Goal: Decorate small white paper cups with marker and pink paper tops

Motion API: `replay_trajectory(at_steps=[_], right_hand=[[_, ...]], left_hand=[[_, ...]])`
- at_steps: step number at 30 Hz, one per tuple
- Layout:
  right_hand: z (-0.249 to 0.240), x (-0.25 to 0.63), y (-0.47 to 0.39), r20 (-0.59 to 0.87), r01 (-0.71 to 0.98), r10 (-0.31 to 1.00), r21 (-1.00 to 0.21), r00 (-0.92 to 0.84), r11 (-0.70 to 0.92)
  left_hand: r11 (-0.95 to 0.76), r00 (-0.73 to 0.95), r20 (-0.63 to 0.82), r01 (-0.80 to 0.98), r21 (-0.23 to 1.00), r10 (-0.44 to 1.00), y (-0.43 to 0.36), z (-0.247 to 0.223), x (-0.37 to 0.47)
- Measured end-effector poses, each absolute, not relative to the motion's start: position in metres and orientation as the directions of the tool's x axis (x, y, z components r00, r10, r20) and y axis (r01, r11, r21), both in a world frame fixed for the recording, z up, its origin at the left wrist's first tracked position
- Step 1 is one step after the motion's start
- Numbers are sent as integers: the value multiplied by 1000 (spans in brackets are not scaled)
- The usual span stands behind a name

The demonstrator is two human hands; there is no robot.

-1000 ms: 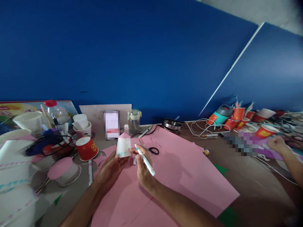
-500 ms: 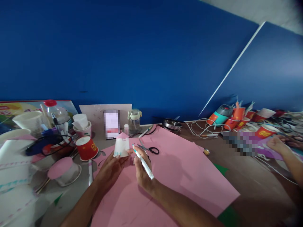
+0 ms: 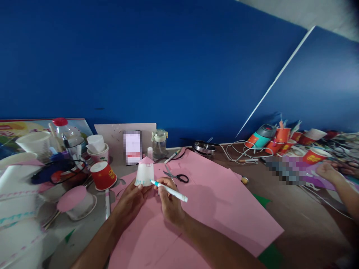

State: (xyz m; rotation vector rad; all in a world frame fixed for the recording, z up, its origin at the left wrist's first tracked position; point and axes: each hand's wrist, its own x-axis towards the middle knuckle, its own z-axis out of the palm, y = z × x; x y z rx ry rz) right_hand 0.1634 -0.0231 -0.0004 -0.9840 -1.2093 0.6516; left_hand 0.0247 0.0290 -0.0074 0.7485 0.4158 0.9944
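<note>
Between the fingers of my left hand [image 3: 134,197] is the lower edge of an upside-down white paper cup [image 3: 145,175]. A pink cone of paper caps its top, and small teal marks run along its lower left rim. My right hand [image 3: 170,201] pinches a white marker [image 3: 172,192] with a teal tip, which points left at the cup's lower right rim; I cannot tell whether it touches. Both hands are over a large sheet of pink paper [image 3: 224,201]. Scissors with black handles [image 3: 182,178] lie on the sheet just beyond my right hand.
Left of the sheet are a red paper cup [image 3: 103,175], a white cup with a pink disc [image 3: 72,198] and a capped marker [image 3: 107,204]. A phone [image 3: 132,145] and a lidded jar [image 3: 159,144] stand at the back. Another person's hand [image 3: 328,172] is at the far right.
My right hand has brought the marker's tip down and left to the cup's lower rim, and the marker lies flatter. The left hand and the cup have hardly moved.
</note>
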Motion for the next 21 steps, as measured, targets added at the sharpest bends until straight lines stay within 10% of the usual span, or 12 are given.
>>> replay_trajectory(at_steps=[21], right_hand=[[6, 165, -24, 516, 213, 826, -854, 226, 475]], left_hand=[[311, 506, 12, -549, 776, 862, 28, -5, 26]])
